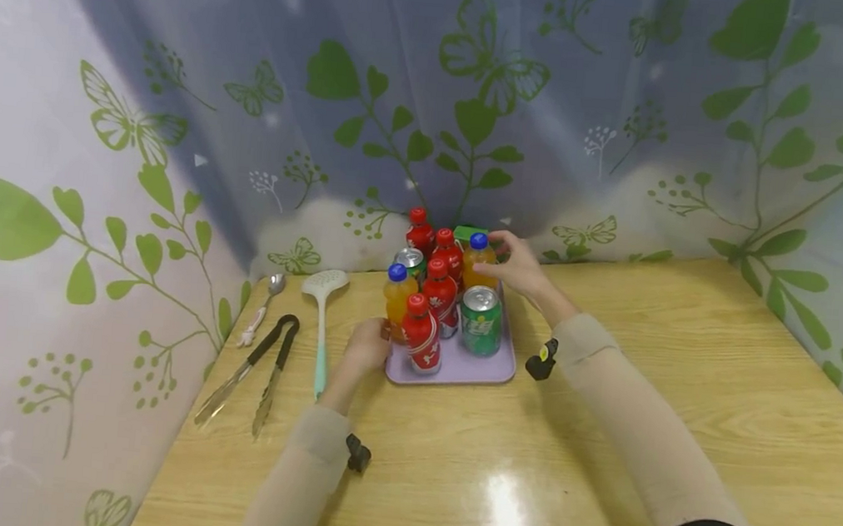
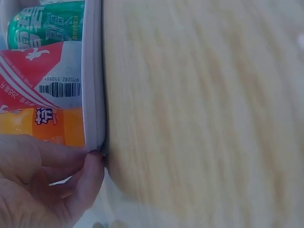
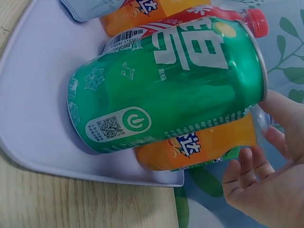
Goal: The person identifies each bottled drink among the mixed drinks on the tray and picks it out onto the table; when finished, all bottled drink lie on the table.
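The pale purple tray is lying on the wooden table, and lots of drinks are crowding it. At its seven o'clock a red bottle is standing, at three o'clock a green can, and at ten o'clock a near orange bottle. More red bottles and a second can are standing behind; some bottoms are hiding, so I can't tell if all are on the tray. The left hand is pinching the tray's edge at eight o'clock. The right hand is holding the far orange bottle near its top, at one o'clock. The loading is looking almost done; setting that bottle straight and letting go are probably the bits remaining. Out at nine o'clock a slotted turner, tongs and a spoon are lying.
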Tool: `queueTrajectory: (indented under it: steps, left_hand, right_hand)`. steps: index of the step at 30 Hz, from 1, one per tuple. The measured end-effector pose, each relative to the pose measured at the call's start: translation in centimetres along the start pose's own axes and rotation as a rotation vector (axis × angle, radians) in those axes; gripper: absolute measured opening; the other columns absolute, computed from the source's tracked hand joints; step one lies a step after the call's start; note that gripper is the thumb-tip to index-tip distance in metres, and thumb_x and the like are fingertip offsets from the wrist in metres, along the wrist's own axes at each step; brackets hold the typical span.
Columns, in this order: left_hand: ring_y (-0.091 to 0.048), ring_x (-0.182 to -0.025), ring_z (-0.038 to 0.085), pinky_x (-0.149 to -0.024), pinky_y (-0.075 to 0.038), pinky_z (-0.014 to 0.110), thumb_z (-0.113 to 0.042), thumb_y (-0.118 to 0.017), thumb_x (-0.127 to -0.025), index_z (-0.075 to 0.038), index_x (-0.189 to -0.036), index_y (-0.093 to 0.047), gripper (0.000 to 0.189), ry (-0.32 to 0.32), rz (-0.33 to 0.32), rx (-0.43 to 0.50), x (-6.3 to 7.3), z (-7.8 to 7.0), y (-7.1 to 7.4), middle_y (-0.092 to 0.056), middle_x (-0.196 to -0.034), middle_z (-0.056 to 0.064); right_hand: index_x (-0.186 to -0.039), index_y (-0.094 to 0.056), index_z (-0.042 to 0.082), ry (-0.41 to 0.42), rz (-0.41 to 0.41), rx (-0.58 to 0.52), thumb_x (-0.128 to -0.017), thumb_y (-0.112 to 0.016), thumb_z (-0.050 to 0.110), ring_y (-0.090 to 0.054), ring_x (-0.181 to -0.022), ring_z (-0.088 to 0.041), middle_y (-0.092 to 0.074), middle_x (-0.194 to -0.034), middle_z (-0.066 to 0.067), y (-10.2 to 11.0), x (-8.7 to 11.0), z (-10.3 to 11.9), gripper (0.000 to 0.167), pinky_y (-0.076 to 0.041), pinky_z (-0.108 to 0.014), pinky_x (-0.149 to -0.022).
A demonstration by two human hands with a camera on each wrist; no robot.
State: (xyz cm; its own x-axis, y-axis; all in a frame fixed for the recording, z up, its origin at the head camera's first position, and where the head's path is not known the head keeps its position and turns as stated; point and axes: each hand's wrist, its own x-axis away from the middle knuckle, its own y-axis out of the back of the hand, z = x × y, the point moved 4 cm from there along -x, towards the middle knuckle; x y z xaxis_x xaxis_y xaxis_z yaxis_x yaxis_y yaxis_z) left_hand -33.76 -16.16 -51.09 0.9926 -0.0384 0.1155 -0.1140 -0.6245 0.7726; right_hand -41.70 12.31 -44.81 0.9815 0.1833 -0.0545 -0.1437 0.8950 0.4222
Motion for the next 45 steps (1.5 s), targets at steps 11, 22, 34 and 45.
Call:
queueTrajectory:
  steps: [11, 22, 34, 45]
  left_hand:
    - [-0.068, -0.115, 0.039, -0.100, -0.061, 0.049, 0.007, -0.055, -0.089, 0.009, -0.131, -0.065, 0.043, 0.000, -0.023, -0.026, 0.4, -0.6, -0.1, -0.073, -0.121, 0.025]
    - [-0.069, -0.111, 0.037, -0.096, -0.062, 0.046, 0.008, -0.056, -0.087, 0.008, -0.128, -0.067, 0.043, -0.010, -0.034, -0.047, 0.2, -0.4, 0.3, -0.074, -0.119, 0.024]
    - [-0.068, -0.108, 0.035, -0.091, -0.061, 0.045, 0.005, -0.054, -0.090, 0.006, -0.126, -0.068, 0.038, -0.010, -0.017, -0.075, 0.0, -0.5, 0.0, -0.074, -0.120, 0.022]
    - [-0.069, -0.107, 0.034, -0.069, -0.064, 0.028, 0.008, -0.056, -0.086, 0.008, -0.142, -0.057, 0.057, 0.044, 0.035, 0.028, 0.0, -0.2, 0.2, -0.070, -0.126, 0.024]
  right_hand:
    - [-0.152, -0.043, 0.005, 0.027, -0.041, 0.146, -0.093, -0.081, 0.021, -0.049, -0.129, -0.042, -0.048, -0.142, -0.027, -0.9, -0.6, 0.1, 0.072, -0.051, -0.057, -0.109]
    - [-0.149, -0.049, 0.010, 0.088, -0.071, 0.139, -0.094, -0.080, 0.018, -0.052, -0.137, -0.044, -0.055, -0.148, -0.025, -1.0, -0.5, 0.5, 0.064, -0.051, -0.062, -0.112]
    - [-0.148, -0.051, 0.009, 0.069, -0.084, -0.026, -0.092, -0.080, 0.007, -0.065, -0.112, -0.046, -0.051, -0.146, -0.028, -0.4, -0.1, -0.9, 0.064, -0.066, -0.060, -0.086]
    - [-0.147, -0.054, 0.012, 0.115, -0.082, -0.070, -0.092, -0.083, 0.014, -0.062, -0.100, -0.029, -0.057, -0.142, -0.022, 2.1, 0.7, 0.4, 0.063, -0.069, -0.037, -0.072]
